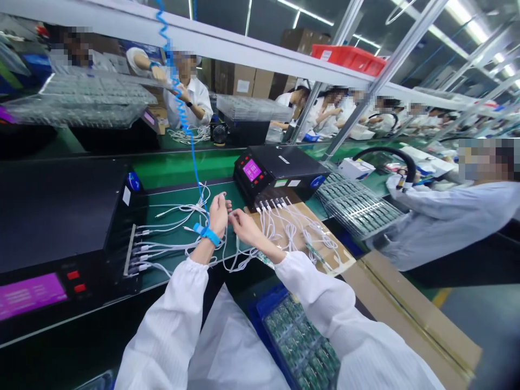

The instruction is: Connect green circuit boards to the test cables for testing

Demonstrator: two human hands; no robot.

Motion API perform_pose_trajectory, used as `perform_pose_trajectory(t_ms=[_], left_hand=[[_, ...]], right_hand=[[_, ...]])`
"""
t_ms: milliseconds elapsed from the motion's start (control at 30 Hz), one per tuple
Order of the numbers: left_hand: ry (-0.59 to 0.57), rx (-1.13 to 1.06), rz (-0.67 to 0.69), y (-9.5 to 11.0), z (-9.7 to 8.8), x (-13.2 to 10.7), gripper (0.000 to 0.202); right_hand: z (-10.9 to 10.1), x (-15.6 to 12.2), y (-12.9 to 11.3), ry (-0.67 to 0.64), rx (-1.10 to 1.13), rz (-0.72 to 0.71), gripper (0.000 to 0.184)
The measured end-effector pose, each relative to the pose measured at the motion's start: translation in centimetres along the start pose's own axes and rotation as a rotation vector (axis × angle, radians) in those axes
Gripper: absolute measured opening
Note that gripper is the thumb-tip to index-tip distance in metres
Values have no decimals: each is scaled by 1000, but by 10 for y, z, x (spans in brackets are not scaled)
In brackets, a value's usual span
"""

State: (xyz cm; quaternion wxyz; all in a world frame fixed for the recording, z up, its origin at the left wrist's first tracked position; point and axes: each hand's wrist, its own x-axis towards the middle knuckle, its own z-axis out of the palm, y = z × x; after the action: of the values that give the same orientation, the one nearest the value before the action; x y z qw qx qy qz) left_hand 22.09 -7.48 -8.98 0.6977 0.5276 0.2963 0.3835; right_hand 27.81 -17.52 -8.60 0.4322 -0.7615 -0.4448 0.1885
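My left hand (219, 212) and my right hand (244, 226) meet over the green mat (170, 200), fingers curled and pinched close together on something small that I cannot make out, among loose white cables (182, 216). A blue wrist strap (207, 234) with a coiled blue cord (179, 97) wraps my left wrist. A row of white cables (284, 216) runs from a black tester box (280, 170) with a pink screen, just right of my hands. More white cables plug into a larger black box (60, 216) on the left.
A blue tray of green circuit boards (300, 341) lies in front of my lap. Clear trays of boards (357, 206) sit right of the tester. A person in white (447, 216) works at my right; several others sit across the green conveyor. Cardboard (410, 309) lies at right.
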Motion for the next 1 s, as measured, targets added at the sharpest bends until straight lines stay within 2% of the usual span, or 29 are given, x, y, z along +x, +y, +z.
perform_pose_trajectory(t_ms=[67,233,333,467,567,667,767,867,1000], left_hand=[[14,-65,-8,2,0,3,26],[34,-184,-22,4,2,5,24],[105,-225,-26,10,0,16,18],[232,-220,5,25,-11,33,26],[154,-139,-45,29,-19,29,23],[8,2,-143,20,-22,11,27],[-69,151,-182,7,-22,-4,30],[-103,281,-164,-5,-18,-7,31],[-170,424,-113,-19,-7,2,20]], right_hand=[[3,0,3,-52,116,10,17],[1,4,4,-125,285,25,38],[3,5,6,-139,262,66,32],[10,13,12,-190,193,98,23],[8,28,16,-155,52,71,23],[-3,35,19,-56,-247,-21,22],[-15,27,21,64,-577,-110,26],[-23,18,22,-1,-795,-55,24],[-23,22,23,-130,-774,99,21]])
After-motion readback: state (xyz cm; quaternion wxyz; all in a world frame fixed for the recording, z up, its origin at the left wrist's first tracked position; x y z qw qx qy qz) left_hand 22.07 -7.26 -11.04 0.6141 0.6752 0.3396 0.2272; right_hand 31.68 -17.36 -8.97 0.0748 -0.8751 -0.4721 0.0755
